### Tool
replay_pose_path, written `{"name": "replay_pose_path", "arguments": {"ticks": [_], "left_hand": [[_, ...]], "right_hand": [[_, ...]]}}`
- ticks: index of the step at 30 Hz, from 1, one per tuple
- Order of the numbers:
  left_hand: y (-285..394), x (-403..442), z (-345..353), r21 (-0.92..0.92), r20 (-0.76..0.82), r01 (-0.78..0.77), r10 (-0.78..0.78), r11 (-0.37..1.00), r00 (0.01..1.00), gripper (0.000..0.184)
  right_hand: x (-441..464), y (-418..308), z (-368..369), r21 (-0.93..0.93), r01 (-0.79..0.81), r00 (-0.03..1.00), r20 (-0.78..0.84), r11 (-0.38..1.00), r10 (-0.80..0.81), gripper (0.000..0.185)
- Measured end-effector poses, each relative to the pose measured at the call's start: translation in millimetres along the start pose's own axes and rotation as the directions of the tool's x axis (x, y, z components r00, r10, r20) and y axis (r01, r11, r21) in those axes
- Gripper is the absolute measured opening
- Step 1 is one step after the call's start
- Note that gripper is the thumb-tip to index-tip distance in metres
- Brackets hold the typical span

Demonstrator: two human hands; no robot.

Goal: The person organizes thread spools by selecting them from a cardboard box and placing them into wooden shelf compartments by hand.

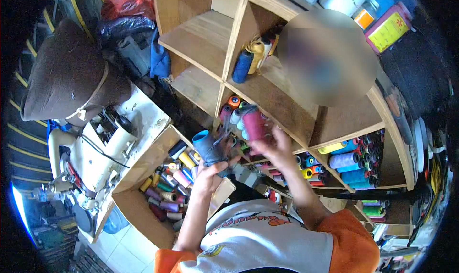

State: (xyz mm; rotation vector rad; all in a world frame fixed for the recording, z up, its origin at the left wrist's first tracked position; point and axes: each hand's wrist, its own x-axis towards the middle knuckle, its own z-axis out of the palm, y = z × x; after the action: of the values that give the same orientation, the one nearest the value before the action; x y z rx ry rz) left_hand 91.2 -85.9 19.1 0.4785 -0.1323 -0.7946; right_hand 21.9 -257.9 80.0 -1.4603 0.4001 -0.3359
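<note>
The left grip [211, 172] is clasping a grey-blue thread spool [208, 146] near its lower end, the spool leaning slightly. The right grip [276, 148], a little blurred, is grasping a maroon spool [254, 123] in front of the wooden shelves [196, 36]. The two spools are sitting apart in the hands. A brown box [134, 213] is holding many coloured spools, and a white sewing machine [105, 146] is standing beside it.
</note>
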Motion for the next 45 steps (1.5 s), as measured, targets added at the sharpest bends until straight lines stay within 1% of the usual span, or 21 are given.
{"name": "replay_pose_path", "arguments": {"ticks": [2,3,4,5,6,7,10,12,15,19,27,30,32,34,35,36,37,38,39,42,45], "left_hand": [[1.7,-8.7,-6.1,0.031,-0.061,-0.01,0.012,0.999,0.998,0.065],[3.2,-13.2,-13.7,0.066,-0.096,0.02,-0.013,0.998,0.995,0.069],[5.9,-19.3,-25.5,0.112,-0.093,0.052,-0.042,0.992,0.995,0.07],[9.1,-25.7,-38.7,0.158,-0.091,0.082,-0.068,0.984,0.994,0.072],[11.2,-30.5,-46.2,0.203,-0.089,0.107,-0.091,0.973,0.992,0.074],[14.5,-35.4,-43.4,0.234,-0.135,0.087,-0.056,0.968,0.989,0.075],[15.7,-49.5,-70.7,0.296,-0.126,0.075,-0.039,0.952,0.991,0.066],[19.7,-55.4,-62.9,0.265,-0.17,0.043,0.003,0.963,0.985,0.061],[20.4,-64.3,-54.2,0.297,-0.225,-0.007,0.077,0.955,0.971,0.055],[15.9,-71.8,-64.7,0.227,-0.23,-0.066,0.119,0.972,0.966,0.054],[15.6,-67.1,-50.1,0.327,-0.296,-0.055,0.157,0.944,0.942,0.059],[18.6,-56.5,-39.5,0.541,-0.259,-0.07,0.245,0.838,0.934,0.062],[26.0,-50.0,-25.2,0.732,-0.298,0.049,0.254,0.679,0.92,0.069],[32.5,-37.7,-12.7,0.872,-0.298,0.152,0.258,0.465,0.919,0.071],[33.9,-28.8,-5.3,0.944,-0.232,0.13,0.33,0.302,0.915,0.065],[37.8,-19.3,5.6,0.97,-0.179,0.106,0.343,0.22,0.922,0.06],[43.1,-10.5,20.0,0.987,-0.125,0.082,0.347,0.135,0.929,0.055],[47.4,-3.3,35.7,0.997,-0.074,0.06,0.34,0.05,0.938,0.05],[51.5,2.9,54.1,0.995,-0.054,0.026,0.307,0.094,0.95,0.045],[44.2,21.6,66.4,0.989,0.085,-0.114,0.271,0.094,0.959,0.056],[35.9,34.3,80.1,0.946,0.0,-0.067,0.207,0.317,0.978,0.077]], "right_hand": [[15.1,-36.3,-29.9,-0.447,-0.053,0.969,-0.239,0.893,-0.062,0.07],[33.9,-42.5,-54.8,-0.826,0.263,0.815,-0.086,0.498,-0.573,0.066],[47.8,-50.8,-70.0,-0.598,0.062,0.894,-0.323,0.799,-0.311,0.062],[65.2,-59.8,-85.8,-0.62,0.082,0.858,-0.355,0.78,-0.372,0.06],[82.4,-67.3,-89.2,-0.474,0.278,0.813,-0.346,0.835,-0.468,0.056],[103.7,-77.4,-98.0,-0.65,0.243,0.769,-0.323,0.72,-0.551,0.054],[184.8,-71.2,-132.3,-0.704,0.349,0.724,-0.217,0.619,-0.655,0.049],[225.4,-58.7,-138.4,-0.745,0.302,0.676,-0.273,0.595,-0.684,0.047],[259.3,-55.1,-132.7,-0.938,0.017,0.596,-0.268,0.345,-0.757,0.05],[313.6,-27.2,-157.2,-0.971,0.043,0.5,-0.184,0.237,-0.846,0.052],[333.4,5.9,-173.6,-0.938,0.057,0.489,-0.272,0.341,-0.829,0.034],[308.9,-0.8,-165.1,-0.929,0.004,0.553,-0.306,0.37,-0.775,0.034],[268.5,-19.3,-145.0,-0.92,0.006,0.589,-0.314,0.393,-0.745,0.035],[189.6,-50.9,-88.6,-0.661,0.123,0.793,-0.383,0.74,-0.474,0.027],[147.4,-61.5,-61.5,-0.601,0.368,0.864,-0.061,0.71,-0.499,0.022],[105.3,-71.5,-34.0,-0.483,0.317,0.948,0.18,0.816,-0.261,0.027],[74.6,-64.7,-15.3,-0.392,0.249,0.911,0.406,0.886,-0.077,0.037],[47.1,-71.8,5.1,-0.476,0.586,0.756,0.613,0.656,-0.229,0.047],[33.0,-54.1,13.2,-0.549,0.736,0.67,0.676,0.396,-0.308,0.053],[20.0,-45.8,9.0,-0.72,0.617,0.783,0.524,0.318,-0.334,0.051],[21.7,-53.7,-6.0,-0.791,0.512,0.851,0.418,0.334,-0.317,0.05]]}}
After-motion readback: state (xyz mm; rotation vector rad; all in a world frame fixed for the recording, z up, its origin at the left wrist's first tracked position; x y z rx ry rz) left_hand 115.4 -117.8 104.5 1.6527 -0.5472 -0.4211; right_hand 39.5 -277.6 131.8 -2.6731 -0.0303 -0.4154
